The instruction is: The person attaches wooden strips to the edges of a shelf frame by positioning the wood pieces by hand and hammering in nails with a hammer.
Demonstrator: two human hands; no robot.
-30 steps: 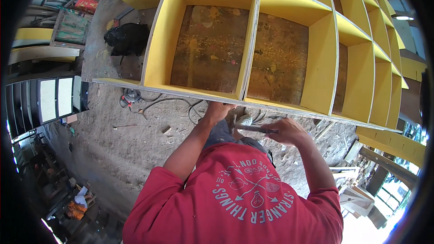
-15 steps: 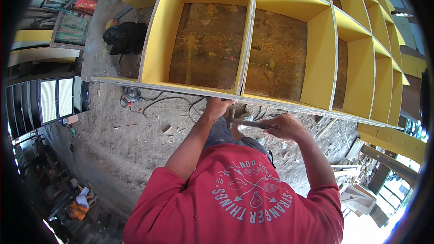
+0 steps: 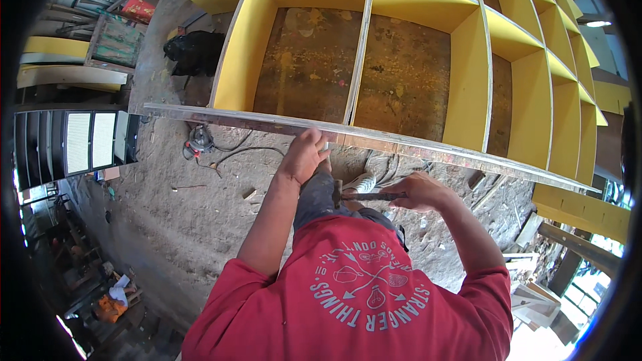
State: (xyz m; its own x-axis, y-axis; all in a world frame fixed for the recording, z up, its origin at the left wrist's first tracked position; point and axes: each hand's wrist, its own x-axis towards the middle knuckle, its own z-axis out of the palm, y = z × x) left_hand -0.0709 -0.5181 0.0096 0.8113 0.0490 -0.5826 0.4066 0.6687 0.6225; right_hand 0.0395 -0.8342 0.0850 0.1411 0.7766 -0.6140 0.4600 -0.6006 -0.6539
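Observation:
In front of me lies a large yellow grid of open compartments, a shelf unit [image 3: 468, 80] with raw plywood edges. My left hand [image 3: 306, 156] is at the outer face of its near board [image 3: 401, 142], fingers bent together below the top edge. Whatever may be between those fingertips is too small to tell. My right hand [image 3: 422, 192] is closed round the handle of a hammer [image 3: 374, 196]. The hammer points left, its head near my leg, below the near board and apart from it.
A black bag-like bundle [image 3: 194, 53] lies left of the unit on the worktop. On the dirt floor are a corded power tool [image 3: 199, 139] and its cable. Boards are stacked at the left, scrap wood [image 3: 535, 301] at the right. Another person [image 3: 112, 304] is at the lower left.
The hammer has come back toward my body, away from the near board. My left hand has shifted slightly left, and more of the board's brown outer face shows.

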